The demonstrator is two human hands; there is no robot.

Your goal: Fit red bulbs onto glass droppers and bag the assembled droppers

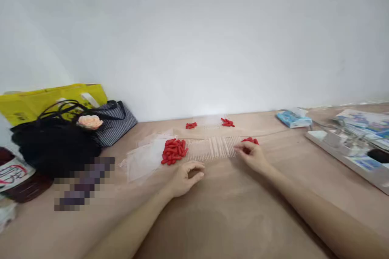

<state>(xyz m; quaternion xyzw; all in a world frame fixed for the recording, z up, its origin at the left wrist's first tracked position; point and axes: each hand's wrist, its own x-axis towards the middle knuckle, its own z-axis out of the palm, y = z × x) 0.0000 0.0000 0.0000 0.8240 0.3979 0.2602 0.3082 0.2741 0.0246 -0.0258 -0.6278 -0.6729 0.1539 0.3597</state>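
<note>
A row of thin, pale, see-through sticks (217,147) lies side by side on the brown tabletop. Just left of it is a heap of small red elongated pieces (174,151). My left hand (187,176) rests in front of that heap, thumb and fingers apart with nothing between them. At the row's right end, my right hand (252,156) has its thumb and fingertips pinched together. What it pinches, if anything, is too small to make out. More red pieces (251,140) show just behind my right hand, partly hidden by it.
Flat clear plastic bags (141,162) lie left of the heap. Near the wall are two small red groups (191,125). A blue tissue pack (293,118) and a white tray (337,149) sit right; a black bag (57,145) and a dark bottle (22,184) stand left.
</note>
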